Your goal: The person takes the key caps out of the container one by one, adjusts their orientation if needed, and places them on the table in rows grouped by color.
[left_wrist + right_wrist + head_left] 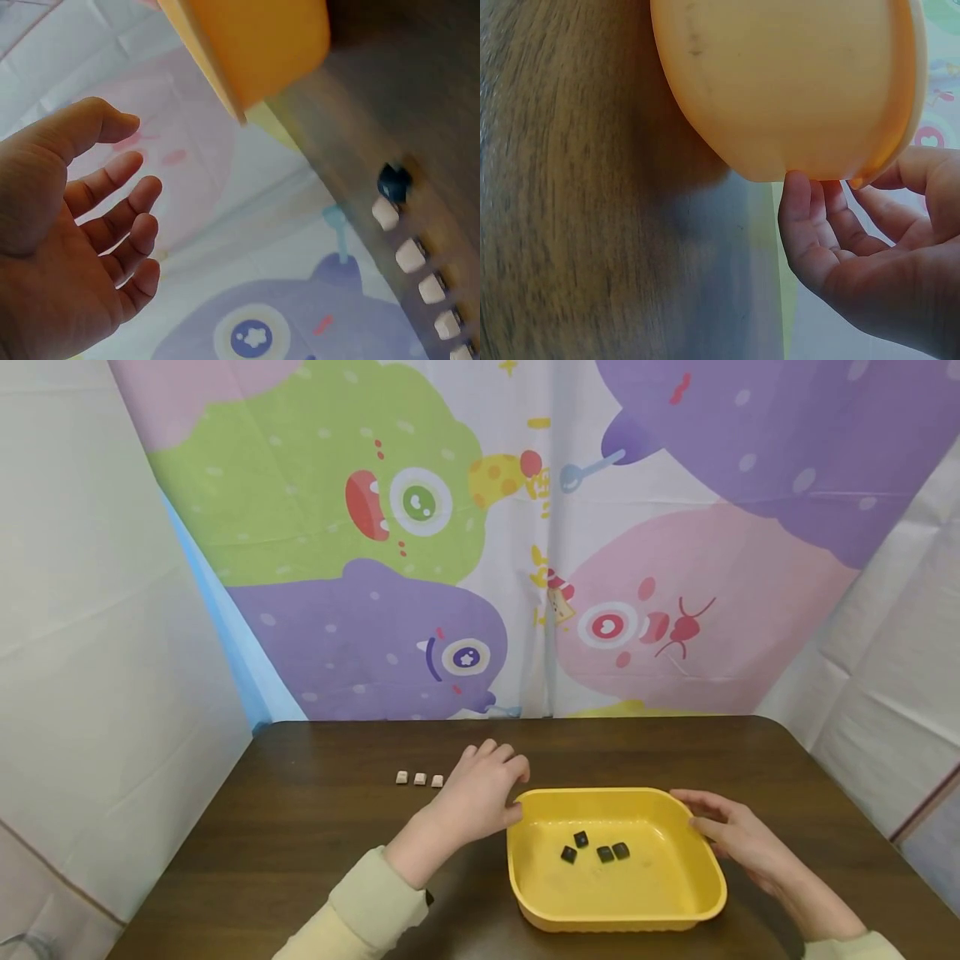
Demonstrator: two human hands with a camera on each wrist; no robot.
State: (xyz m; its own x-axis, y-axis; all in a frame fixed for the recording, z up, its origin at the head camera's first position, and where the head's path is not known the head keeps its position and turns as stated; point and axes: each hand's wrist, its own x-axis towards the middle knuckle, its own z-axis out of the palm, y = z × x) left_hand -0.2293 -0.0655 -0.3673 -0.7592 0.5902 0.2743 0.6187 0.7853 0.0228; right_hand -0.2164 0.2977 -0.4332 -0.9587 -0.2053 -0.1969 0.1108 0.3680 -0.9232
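Observation:
My right hand (pixel 757 847) holds the rim at the right side of a yellow plastic basin (pixel 618 906). In the right wrist view its fingers lie against the outer wall, with the thumb at the rim. Several black keycaps lie in the basin, among them a black keycap (pixel 581 839) toward the back. Over the table, just left of the basin, hovers my left hand (pixel 480 793), its fingers loosely bent and nothing in them. Beyond it stands a row of pale keycaps (pixel 420 779), partly hidden in the head view; the left wrist view also shows a dark keycap (pixel 394 182) at the row's end.
The brown wooden table (pixel 300 843) carries everything. A curtain with cartoon monsters (pixel 420 635) hangs right behind its back edge, and pale cloth (pixel 112 568) hangs at the sides.

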